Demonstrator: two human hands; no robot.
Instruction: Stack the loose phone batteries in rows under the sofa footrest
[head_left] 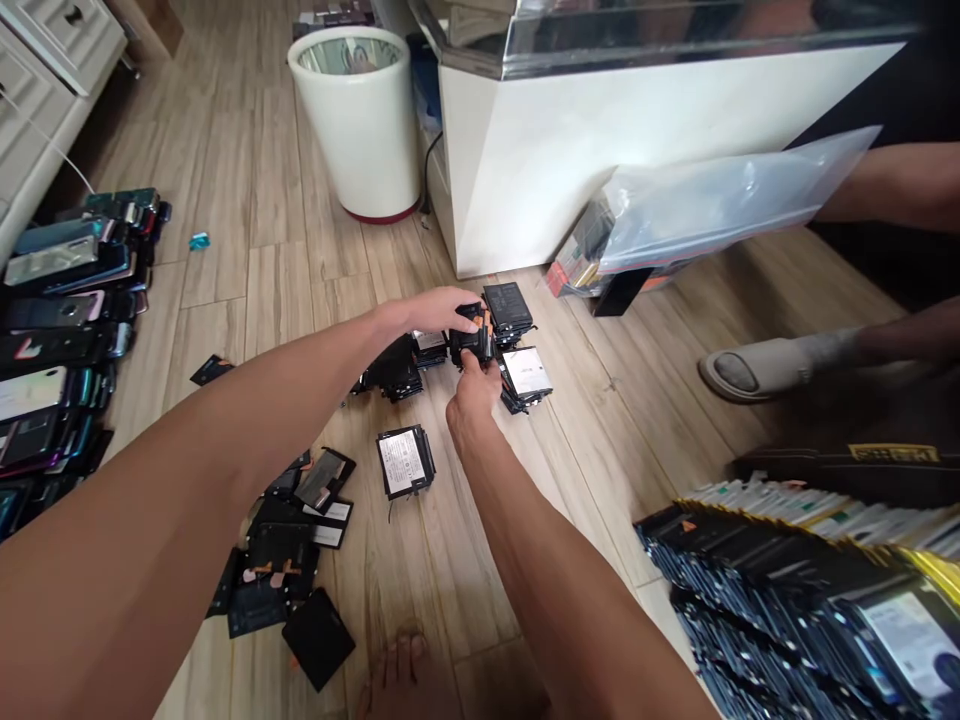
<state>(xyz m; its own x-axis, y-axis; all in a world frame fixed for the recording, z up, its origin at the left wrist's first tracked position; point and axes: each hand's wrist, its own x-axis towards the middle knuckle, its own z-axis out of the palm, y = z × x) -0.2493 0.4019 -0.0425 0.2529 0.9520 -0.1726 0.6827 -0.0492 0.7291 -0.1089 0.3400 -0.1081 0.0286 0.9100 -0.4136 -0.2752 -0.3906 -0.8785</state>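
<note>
My left hand point(444, 309) and my right hand point(477, 386) are closed around a stack of black phone batteries point(472, 345) with orange tabs, left hand on the far side and right hand on the near side. Right beside it are a pile of dark batteries point(508, 308) and a white-labelled battery pile point(526, 372). More black batteries point(394, 370) sit to the left, partly behind my left forearm. Nearer to me lies a separate neat stack of white-labelled batteries point(405, 460). Loose batteries point(281, 555) are scattered at the lower left.
Rows of phones point(60, 330) line the left side by a white cabinet point(45, 60). A white bin point(360, 130) stands beside a white counter point(600, 130). On the right are a plastic bag point(697, 210), another person's slippered foot point(765, 365) and dense rows of dark flat parts point(787, 600).
</note>
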